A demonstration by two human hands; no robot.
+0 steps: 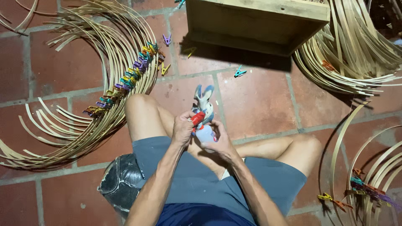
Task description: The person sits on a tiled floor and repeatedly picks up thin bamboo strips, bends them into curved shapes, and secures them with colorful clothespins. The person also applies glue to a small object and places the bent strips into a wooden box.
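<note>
I sit on a low dark stool (119, 180) with my legs folded over a red tile floor. My right hand (222, 142) grips a small white glue bottle (206, 134) in front of my lap. My left hand (183, 127) pinches the bottle's red cap (198, 118). A blue-and-white sandal (204, 102) on my foot shows just beyond the bottle.
A thick bundle of curved bamboo strips (104, 75) lies at the left, held by a row of coloured clips (127, 79). A wooden box (255, 23) stands ahead. More bamboo strips (356, 46) and clipped hoops (368, 184) lie at the right. Loose clips (239, 73) dot the floor.
</note>
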